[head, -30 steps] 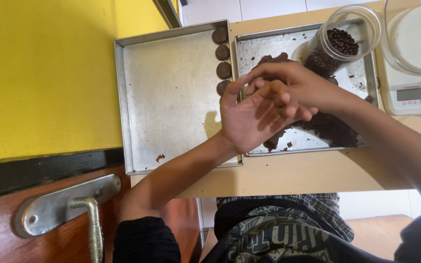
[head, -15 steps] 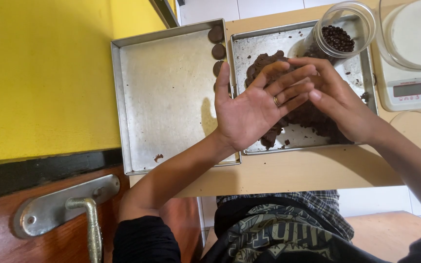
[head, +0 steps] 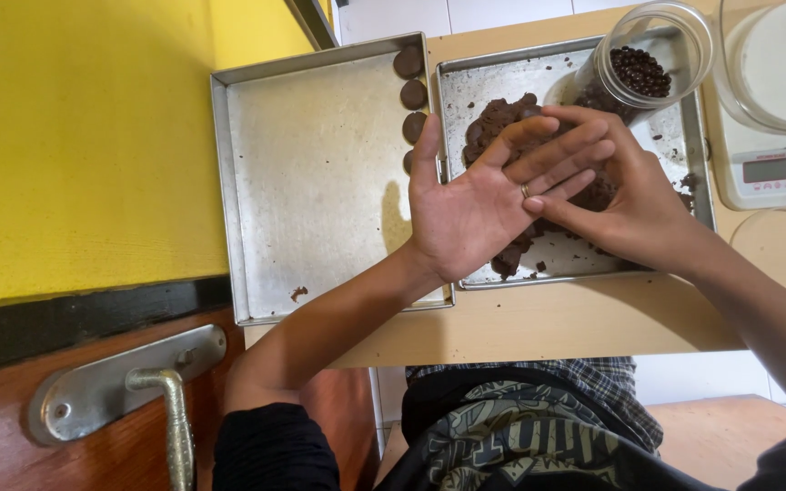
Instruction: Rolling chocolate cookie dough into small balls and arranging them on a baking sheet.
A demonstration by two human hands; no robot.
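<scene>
Here left hand [head: 475,214] flat open, palm up; right hand [head: 625,195] cupped over dark dough [head: 493,123], grip unclear

A pale wooden counter [head: 539,323] carries two metal baking trays set side by side, their long edges touching. The left tray [head: 311,182] is mostly bare, with a column of round dark cookie discs [head: 410,95] along its right rim and a small crumb near its front corner. The right tray [head: 575,259] holds a mass of dark chocolate dough [head: 498,123] and an open clear jar [head: 652,59] of chocolate chips. Just beside it, at the counter's right end, stands a white kitchen scale [head: 775,168] bearing a clear bowl [head: 775,59].
</scene>
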